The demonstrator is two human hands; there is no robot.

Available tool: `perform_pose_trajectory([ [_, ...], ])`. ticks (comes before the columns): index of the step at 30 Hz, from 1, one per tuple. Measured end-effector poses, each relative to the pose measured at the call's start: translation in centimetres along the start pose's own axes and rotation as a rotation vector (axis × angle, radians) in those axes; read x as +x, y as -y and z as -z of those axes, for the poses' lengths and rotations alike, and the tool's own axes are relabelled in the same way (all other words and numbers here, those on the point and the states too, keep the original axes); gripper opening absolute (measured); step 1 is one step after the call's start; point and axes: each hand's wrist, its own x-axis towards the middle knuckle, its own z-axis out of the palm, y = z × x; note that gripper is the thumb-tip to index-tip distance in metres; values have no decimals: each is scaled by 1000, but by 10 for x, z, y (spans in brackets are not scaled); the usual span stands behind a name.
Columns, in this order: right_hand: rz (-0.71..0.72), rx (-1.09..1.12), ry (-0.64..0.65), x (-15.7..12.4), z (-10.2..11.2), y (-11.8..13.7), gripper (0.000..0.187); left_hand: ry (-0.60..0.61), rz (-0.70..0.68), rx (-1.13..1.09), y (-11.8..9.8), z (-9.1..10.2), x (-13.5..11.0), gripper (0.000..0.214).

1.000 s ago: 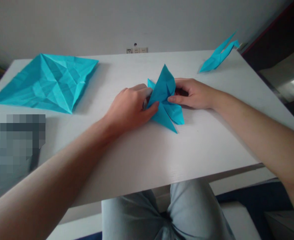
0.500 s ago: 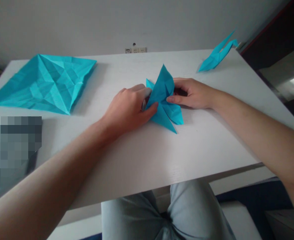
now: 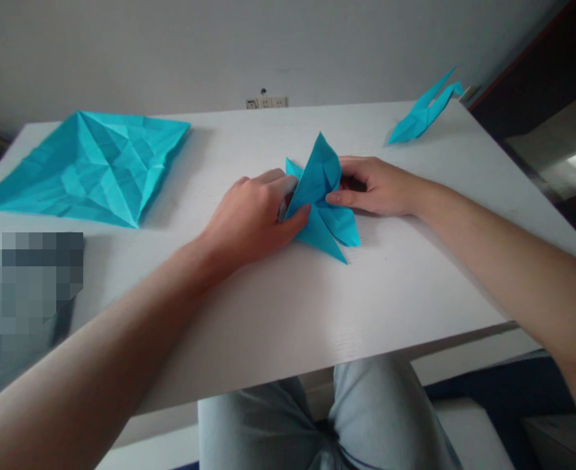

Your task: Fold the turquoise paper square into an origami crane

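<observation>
A half-folded blue paper model (image 3: pixel 323 196) lies at the middle of the white table (image 3: pixel 278 313), one flap standing up in a point. My left hand (image 3: pixel 251 219) pinches its left side, thumb on top and fingers curled behind. From the right, my right hand (image 3: pixel 376 186) grips the other side, with its thumb pressed on the paper and its fingers closed behind the raised flap.
A large creased blue sheet (image 3: pixel 89 163) lies spread at the far left. A finished blue folded figure (image 3: pixel 424 111) sits at the far right corner. A blurred-out patch (image 3: pixel 23 294) covers the near left edge. A wall socket strip (image 3: pixel 267 102) is behind the table.
Both hands keep their hold on the paper model; the whole view has shifted slightly, and nothing else has moved.
</observation>
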Motion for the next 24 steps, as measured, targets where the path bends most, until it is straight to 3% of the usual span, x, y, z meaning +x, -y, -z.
perform_pose_trajectory([
  [24, 34, -24, 30, -5, 0, -16, 61, 7, -22, -21, 2, 1, -1, 16],
])
